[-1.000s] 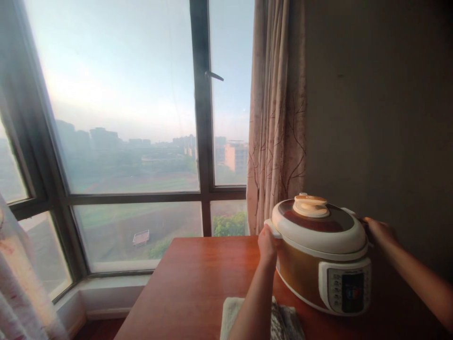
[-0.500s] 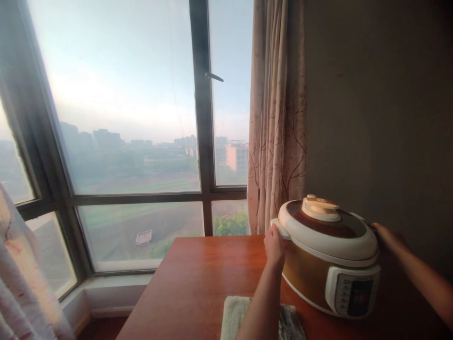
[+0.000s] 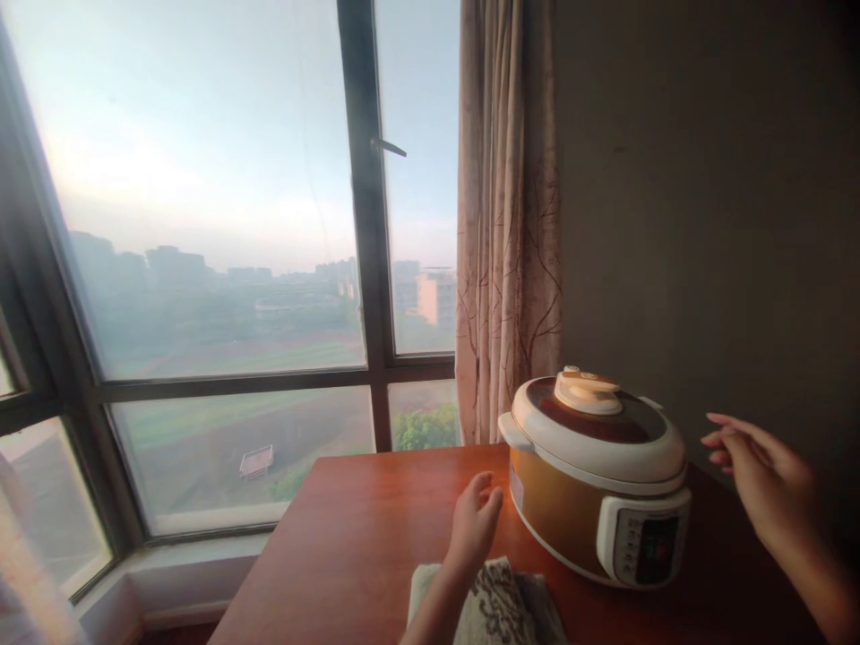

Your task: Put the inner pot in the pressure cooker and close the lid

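An electric pressure cooker with a gold-brown body, white lid rim and front control panel stands upright on the wooden table. Left of it, apart from its side handle, my left hand is in the air with fingers loosely curled and nothing in them. On the other side, my right hand is also off the cooker, fingers apart and holding nothing. Below and beside my left forearm lies a folded patterned cloth, partly covered by the arm.
A large window fills the left side, with a sill beyond the table edge. A curtain hangs behind the cooker, beside a dark wall on the right.
Both hands have let go of the cooker's side handles and drawn away, the left down and leftward, the right outward. The view has turned slightly right. The cooker stays on the table.
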Demonstrator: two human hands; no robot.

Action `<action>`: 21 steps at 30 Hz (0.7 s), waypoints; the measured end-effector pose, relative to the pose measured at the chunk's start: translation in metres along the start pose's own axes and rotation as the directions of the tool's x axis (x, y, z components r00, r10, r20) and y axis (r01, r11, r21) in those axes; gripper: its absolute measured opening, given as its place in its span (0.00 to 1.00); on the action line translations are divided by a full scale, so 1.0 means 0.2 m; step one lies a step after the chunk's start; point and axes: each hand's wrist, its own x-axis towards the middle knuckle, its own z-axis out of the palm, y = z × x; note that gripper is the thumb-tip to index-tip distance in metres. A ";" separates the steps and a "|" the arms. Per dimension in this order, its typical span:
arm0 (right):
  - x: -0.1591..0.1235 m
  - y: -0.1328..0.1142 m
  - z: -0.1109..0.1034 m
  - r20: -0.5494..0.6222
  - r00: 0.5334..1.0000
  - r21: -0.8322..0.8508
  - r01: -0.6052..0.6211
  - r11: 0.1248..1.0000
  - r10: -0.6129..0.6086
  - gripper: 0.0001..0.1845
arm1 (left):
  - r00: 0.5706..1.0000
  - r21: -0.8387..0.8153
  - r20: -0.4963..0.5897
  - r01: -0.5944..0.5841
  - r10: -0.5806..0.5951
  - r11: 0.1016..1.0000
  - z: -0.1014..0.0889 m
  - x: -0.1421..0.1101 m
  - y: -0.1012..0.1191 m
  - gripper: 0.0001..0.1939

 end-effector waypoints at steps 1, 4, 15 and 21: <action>-0.10 -0.07 0.02 0.005 0.999 0.092 -0.040 0.995 0.040 0.25 | 1.000 0.077 -0.004 -0.006 0.007 0.997 -0.06 -0.04 -0.05 0.26; -0.43 -0.30 0.14 0.144 0.989 0.192 0.017 0.981 -0.046 0.21 | 0.998 0.220 -0.022 -0.058 0.064 0.974 -0.23 -0.11 -0.15 0.20; -1.18 -0.24 0.77 0.797 0.583 0.101 0.129 0.986 -0.158 0.13 | 0.995 0.396 0.082 -0.087 0.059 0.914 -0.44 -0.29 -0.28 0.16; -1.22 -0.09 0.75 0.844 0.522 0.109 0.047 0.993 -0.118 0.14 | 0.988 0.486 0.124 -0.140 0.091 0.862 -0.43 -0.34 -0.20 0.14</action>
